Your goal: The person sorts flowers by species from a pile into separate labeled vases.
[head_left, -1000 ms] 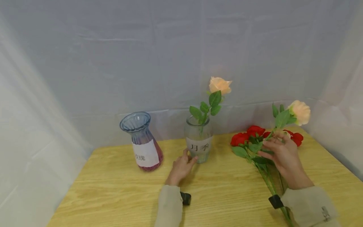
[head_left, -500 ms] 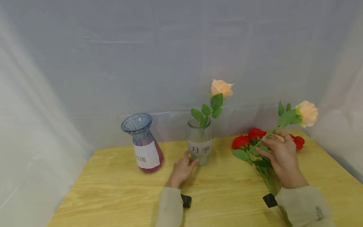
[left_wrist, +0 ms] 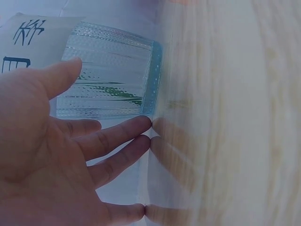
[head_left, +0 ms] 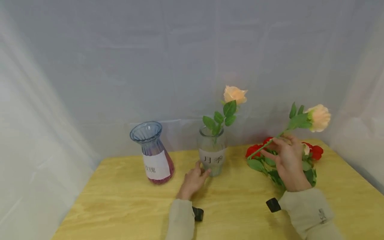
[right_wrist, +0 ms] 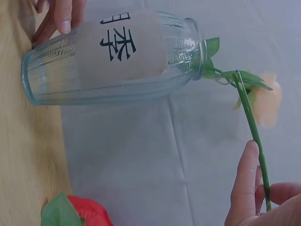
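Note:
My right hand [head_left: 288,161] pinches the green stem of a peach rose [head_left: 319,118] between thumb and fingers, over a pile of flowers. The bloom tilts up to the right. The bare stem end [right_wrist: 238,77] points left, and in the right wrist view it overlaps another peach rose [right_wrist: 267,101]. That second rose stands in a clear ribbed glass vase [head_left: 212,144] with a white label. My left hand [head_left: 193,180] is at the vase's lower left side. In the left wrist view its fingers [left_wrist: 123,133] are extended, with several tips on the table beside the base.
Left of the clear vase stands a blue-to-purple glass vase [head_left: 150,145] with a flared rim and a white label. Red roses [head_left: 316,152] and green leaves lie on the right of the wooden table [head_left: 132,206]. A pale cloth [head_left: 180,60] hangs behind.
My right hand has shifted left with the peach rose, and its stem has come up off the pile so the lower end shows. The left hand stays by the vase.

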The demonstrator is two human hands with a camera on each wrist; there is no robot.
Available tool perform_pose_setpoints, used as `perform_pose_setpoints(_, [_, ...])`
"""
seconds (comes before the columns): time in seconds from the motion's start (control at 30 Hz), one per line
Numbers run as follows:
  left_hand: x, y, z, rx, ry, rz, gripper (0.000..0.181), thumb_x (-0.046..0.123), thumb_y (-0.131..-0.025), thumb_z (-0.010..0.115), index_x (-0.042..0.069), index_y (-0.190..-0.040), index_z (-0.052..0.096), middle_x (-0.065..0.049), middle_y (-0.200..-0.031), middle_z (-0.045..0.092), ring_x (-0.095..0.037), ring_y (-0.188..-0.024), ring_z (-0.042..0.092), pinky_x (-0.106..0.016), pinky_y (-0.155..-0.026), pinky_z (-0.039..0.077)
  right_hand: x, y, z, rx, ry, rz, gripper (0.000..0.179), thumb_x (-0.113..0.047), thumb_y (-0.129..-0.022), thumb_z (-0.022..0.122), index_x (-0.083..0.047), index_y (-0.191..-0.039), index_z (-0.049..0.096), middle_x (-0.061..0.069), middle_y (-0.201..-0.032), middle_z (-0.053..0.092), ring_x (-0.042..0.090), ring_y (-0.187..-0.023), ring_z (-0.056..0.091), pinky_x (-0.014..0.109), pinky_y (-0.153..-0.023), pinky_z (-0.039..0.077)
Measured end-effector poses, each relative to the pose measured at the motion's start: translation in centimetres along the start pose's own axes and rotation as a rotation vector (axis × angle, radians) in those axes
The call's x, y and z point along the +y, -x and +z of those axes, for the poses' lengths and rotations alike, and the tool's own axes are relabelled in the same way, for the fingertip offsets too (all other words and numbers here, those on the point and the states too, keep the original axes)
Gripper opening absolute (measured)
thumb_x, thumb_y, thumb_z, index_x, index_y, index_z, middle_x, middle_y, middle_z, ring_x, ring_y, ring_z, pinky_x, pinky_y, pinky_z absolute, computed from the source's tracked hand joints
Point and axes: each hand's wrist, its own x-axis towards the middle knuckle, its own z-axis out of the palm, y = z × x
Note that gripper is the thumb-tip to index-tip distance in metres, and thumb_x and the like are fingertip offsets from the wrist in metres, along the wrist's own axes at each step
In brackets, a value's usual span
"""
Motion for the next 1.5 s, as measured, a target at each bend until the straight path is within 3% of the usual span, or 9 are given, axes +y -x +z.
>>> perform_pose_setpoints(0.47, [0.1, -0.2, 0.0, -0.006, 0.013, -0.001, 0.066, 0.034, -0.106, 0.052, -0.011, -0.150, 0.032, -0.030, -0.129, 0.062, -0.049, -0.127, 0.052, -0.070, -0.109, 0.023, 0.9, -1.3, 4.0, 0.050, -0.024, -0.012, 0.018, -0.007, -0.105, 0.051, -0.010, -0.116, 0.037, 0.006, -0.097, 0.053, 0.016, -0.071, 0.062, 0.037, -0.073, 0.060])
perform_pose_setpoints(0.83, [-0.1, 0.0, 0.1, -0.010, 0.026, -0.005, 0.066, 0.034, -0.106, 0.052, -0.010, -0.150, 0.032, -0.030, -0.129, 0.062, -0.049, -0.128, 0.052, -0.072, -0.110, 0.021, 1.6, -1.8, 6.7, 0.051, -0.060, -0.048, 0.017, -0.003, -0.104, 0.051, -0.007, -0.105, 0.034, 0.010, -0.102, 0.048, 0.020, -0.075, 0.063, 0.036, -0.074, 0.060])
perform_pose_setpoints(1.2, [0.0, 0.0, 0.2, -0.012, 0.016, 0.001, 0.065, 0.034, -0.106, 0.052, -0.011, -0.149, 0.033, -0.029, -0.127, 0.063, -0.050, -0.126, 0.053, -0.071, -0.108, 0.023, 2.2, -2.6, 8.1, 0.067, -0.048, -0.087, 0.022, -0.002, -0.105, 0.050, -0.008, -0.097, 0.030, 0.010, -0.097, 0.047, 0.022, -0.076, 0.063, 0.037, -0.075, 0.060])
perform_pose_setpoints(1.5, [0.0, -0.1, 0.0, -0.015, 0.017, -0.018, 0.066, 0.034, -0.106, 0.052, -0.010, -0.150, 0.031, -0.030, -0.129, 0.062, -0.049, -0.129, 0.051, -0.071, -0.110, 0.020, 3.2, -3.1, 8.9, 0.056, 0.036, -0.134, 0.018, -0.001, -0.104, 0.052, -0.008, -0.100, 0.035, 0.011, -0.096, 0.049, 0.022, -0.078, 0.066, 0.041, -0.077, 0.060])
